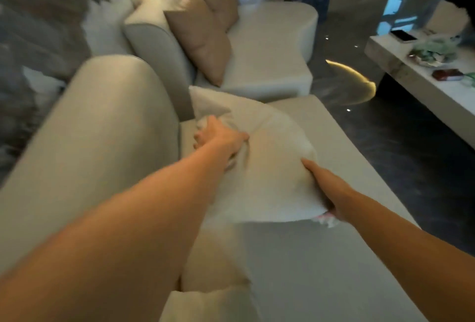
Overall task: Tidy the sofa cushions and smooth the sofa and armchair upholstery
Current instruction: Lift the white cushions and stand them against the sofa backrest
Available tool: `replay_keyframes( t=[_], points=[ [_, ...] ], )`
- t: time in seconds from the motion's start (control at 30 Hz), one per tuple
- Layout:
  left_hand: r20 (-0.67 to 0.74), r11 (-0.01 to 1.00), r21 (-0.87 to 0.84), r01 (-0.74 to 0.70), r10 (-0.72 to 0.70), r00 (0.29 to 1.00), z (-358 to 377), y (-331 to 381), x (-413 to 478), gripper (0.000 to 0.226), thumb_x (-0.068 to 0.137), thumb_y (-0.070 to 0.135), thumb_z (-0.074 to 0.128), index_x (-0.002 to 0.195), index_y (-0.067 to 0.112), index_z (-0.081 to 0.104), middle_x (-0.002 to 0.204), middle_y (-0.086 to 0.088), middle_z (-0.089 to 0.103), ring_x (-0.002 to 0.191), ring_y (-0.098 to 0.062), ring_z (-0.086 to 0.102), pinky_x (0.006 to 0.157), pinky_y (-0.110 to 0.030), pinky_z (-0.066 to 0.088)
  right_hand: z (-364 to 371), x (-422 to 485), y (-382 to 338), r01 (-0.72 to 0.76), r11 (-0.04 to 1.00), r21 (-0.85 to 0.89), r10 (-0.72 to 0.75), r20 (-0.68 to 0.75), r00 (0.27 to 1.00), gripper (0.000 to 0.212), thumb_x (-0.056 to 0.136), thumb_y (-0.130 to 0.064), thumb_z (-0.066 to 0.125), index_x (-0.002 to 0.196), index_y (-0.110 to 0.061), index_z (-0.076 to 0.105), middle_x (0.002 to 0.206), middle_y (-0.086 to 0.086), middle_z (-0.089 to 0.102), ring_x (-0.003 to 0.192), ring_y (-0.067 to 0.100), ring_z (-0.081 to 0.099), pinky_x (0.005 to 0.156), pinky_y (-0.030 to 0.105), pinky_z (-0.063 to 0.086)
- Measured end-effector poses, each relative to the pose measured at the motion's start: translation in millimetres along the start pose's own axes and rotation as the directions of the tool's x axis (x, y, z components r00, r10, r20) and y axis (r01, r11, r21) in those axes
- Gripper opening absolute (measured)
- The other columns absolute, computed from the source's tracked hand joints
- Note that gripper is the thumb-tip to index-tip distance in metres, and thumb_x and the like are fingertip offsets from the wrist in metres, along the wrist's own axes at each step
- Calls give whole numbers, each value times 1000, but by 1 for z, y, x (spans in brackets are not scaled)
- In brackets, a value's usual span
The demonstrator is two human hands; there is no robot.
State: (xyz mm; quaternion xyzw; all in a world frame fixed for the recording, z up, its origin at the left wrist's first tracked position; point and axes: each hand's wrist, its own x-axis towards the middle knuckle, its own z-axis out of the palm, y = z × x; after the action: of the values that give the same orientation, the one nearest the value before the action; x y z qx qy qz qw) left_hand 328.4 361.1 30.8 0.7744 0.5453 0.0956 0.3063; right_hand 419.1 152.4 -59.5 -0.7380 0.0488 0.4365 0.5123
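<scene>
A white fluffy cushion (267, 167) lies tilted over the seat of the pale sofa (321, 257). My left hand (221, 139) grips its upper left part, bunching the fabric. My right hand (326, 190) holds its lower right corner, fingers curled under the edge. Two tan cushions (200, 31) lean against the backrest of the farther sofa section (270, 46). Another pale cushion (213, 303) shows at the bottom, under my left forearm.
The sofa's rounded backrest (102, 129) rises on the left. A low white coffee table (421, 82) stands at the right with a phone (403, 35), a red item (447, 75) and green things on it. Dark glossy floor (398, 147) lies between the sofa and the table.
</scene>
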Motion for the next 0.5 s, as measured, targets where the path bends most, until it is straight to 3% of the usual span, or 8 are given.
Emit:
replay_keyframes(
  t=[0.07, 0.17, 0.27, 0.37, 0.43, 0.5],
  points=[
    [-54, 974, 219, -54, 67, 996, -54, 17, 17, 81, 71, 52, 77, 137, 16, 46, 144, -18, 45, 133, -37, 43, 105, -43, 39, 53, -14, -14, -116, 982, 148, 93, 156, 983, 77, 77, -73, 62, 131, -19, 58, 125, 19, 64, 101, 41, 65, 60, 48, 61],
    [-44, 864, 503, -19, 47, 998, -111, 12, 22, 82, 80, 54, 66, 147, 18, 36, 155, -22, 27, 134, -44, 37, 105, -52, 36, 134, -36, -20, -202, 958, 205, 143, 272, 952, 74, 79, -72, 59, 134, -23, 58, 139, 9, 56, 109, 39, 60, 69, 55, 59],
    [1, 748, 664, 16, -23, 1000, -130, -24, -3, 79, 85, 59, 56, 151, 31, 24, 161, -21, 7, 133, -46, 31, 98, -52, 36, 193, -53, -16, -217, 959, 185, 160, 280, 946, 79, 80, -74, 56, 146, -34, 42, 143, 1, 46, 111, 40, 56, 74, 54, 58],
    [52, 683, 719, -125, 126, 991, -128, -60, -29, 66, 81, 66, 53, 139, 41, 35, 151, -27, 23, 128, -45, 32, 97, -51, 31, 212, -63, -10, -215, 945, 246, 147, 266, 953, 83, 81, -72, 56, 152, -39, 29, 149, 6, 44, 114, 38, 57, 83, 57, 58],
    [37, 683, 708, -179, 217, 975, -132, -68, -39, 59, 82, 65, 52, 133, 37, 40, 143, -26, 32, 123, -44, 35, 95, -52, 32, 211, -67, -6, -162, 968, 190, 116, 234, 965, 82, 85, -71, 51, 155, -39, 22, 156, 5, 37, 117, 38, 52, 87, 60, 55],
    [66, 687, 694, -216, 238, 969, -140, -73, -47, 57, 83, 62, 52, 133, 37, 40, 145, -24, 29, 125, -44, 33, 96, -53, 33, 205, -74, -4, -115, 989, 97, 90, 226, 970, 76, 90, -69, 45, 155, -42, 17, 159, 4, 33, 123, 41, 50, 92, 62, 52]
  ],
)
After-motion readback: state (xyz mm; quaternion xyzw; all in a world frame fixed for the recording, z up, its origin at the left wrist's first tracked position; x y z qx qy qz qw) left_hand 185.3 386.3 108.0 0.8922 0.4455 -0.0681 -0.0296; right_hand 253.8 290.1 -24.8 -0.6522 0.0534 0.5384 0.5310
